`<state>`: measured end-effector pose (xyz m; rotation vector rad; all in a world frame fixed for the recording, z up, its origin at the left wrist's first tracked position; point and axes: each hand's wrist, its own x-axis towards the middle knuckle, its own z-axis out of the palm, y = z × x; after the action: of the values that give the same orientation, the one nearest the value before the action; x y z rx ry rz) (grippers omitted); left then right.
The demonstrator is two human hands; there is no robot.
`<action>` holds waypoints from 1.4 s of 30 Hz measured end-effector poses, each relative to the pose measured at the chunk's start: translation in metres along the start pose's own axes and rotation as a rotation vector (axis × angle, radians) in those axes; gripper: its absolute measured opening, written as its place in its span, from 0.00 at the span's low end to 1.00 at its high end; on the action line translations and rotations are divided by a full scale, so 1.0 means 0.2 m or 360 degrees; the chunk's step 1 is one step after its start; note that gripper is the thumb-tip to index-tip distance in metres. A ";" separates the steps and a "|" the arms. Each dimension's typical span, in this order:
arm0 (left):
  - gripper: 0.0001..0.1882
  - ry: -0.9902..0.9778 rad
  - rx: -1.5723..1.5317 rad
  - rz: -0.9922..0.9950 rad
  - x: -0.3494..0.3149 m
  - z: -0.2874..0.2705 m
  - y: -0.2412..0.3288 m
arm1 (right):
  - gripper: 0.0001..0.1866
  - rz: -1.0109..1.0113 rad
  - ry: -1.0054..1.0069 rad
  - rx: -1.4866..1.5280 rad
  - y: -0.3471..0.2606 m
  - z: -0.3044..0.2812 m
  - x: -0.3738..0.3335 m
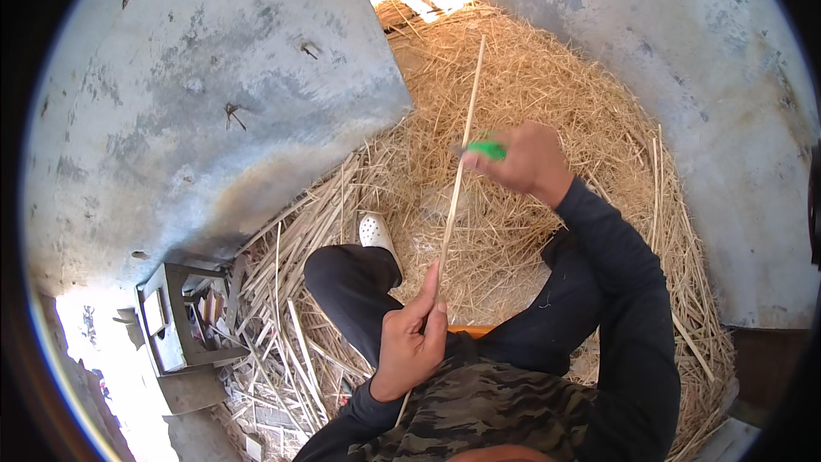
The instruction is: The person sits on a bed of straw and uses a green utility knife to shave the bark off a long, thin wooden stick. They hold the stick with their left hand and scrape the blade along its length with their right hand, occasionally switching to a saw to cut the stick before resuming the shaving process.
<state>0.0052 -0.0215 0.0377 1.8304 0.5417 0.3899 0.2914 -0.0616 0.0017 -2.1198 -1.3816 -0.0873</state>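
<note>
A long, pale strip of split bamboo or cane point(459, 175) runs from my lap away toward the far wall. My left hand point(413, 338) pinches it near its lower end, thumb and index finger along it. Farther up, my right hand point(530, 162) is closed around the green handle point(490, 150) of a small tool, probably a knife. The tool's dark tip point(459, 151) meets or lies very close to the strip; motion blur hides the exact contact. Part of the strip's near end passes behind my left hand.
Straw-like shavings point(564, 77) cover much of the floor, and loose strips point(291, 291) lie at the left. Grey plastered walls point(214, 94) rise on both sides. A small wooden stand point(175, 325) with items inside is at left. My white clog point(377, 235) rests among the strips.
</note>
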 end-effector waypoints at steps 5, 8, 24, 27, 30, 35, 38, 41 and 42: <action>0.26 -0.0009 0.0159 -0.0078 -0.01 -0.03 0.02 | 0.36 -0.0240 0.0022 -0.0027 -0.11 0.03 -0.05; 0.27 -0.0081 0.0212 -0.0237 -0.04 -0.05 0.06 | 0.38 -0.0147 -0.0012 0.0026 -0.06 0.02 -0.01; 0.27 -0.0031 0.0147 -0.0011 -0.07 -0.02 0.04 | 0.41 -0.0306 0.0324 -0.0294 0.19 0.02 0.17; 0.27 -0.0114 0.0066 -0.0056 -0.11 -0.01 0.05 | 0.42 -0.0032 0.0388 -0.0385 0.36 -0.03 0.26; 0.27 -0.0078 0.0069 0.0148 -0.13 0.01 -0.05 | 0.44 0.0220 0.0378 -0.0428 0.51 -0.10 0.31; 0.26 -0.0191 -0.0580 -0.0586 -0.07 -0.03 -0.04 | 0.45 0.0538 0.0246 -0.0581 0.56 -0.03 0.31; 0.26 -0.0340 -0.0651 -0.0587 -0.07 -0.03 0.00 | 0.43 0.0802 0.0330 -0.0576 0.78 -0.01 0.32; 0.26 -0.0485 -0.0647 -0.0747 -0.15 -0.05 0.01 | 0.43 0.1092 0.0161 -0.0428 0.90 -0.12 0.23; 0.26 -0.0355 -0.0818 -0.0763 -0.11 -0.05 -0.03 | 0.43 0.1012 0.0119 -0.0266 0.86 -0.12 0.22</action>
<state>-0.0196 -0.0248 0.0345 1.1828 0.6341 -0.0089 0.4632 -0.0853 -0.0395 -2.5654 -0.6252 -0.0260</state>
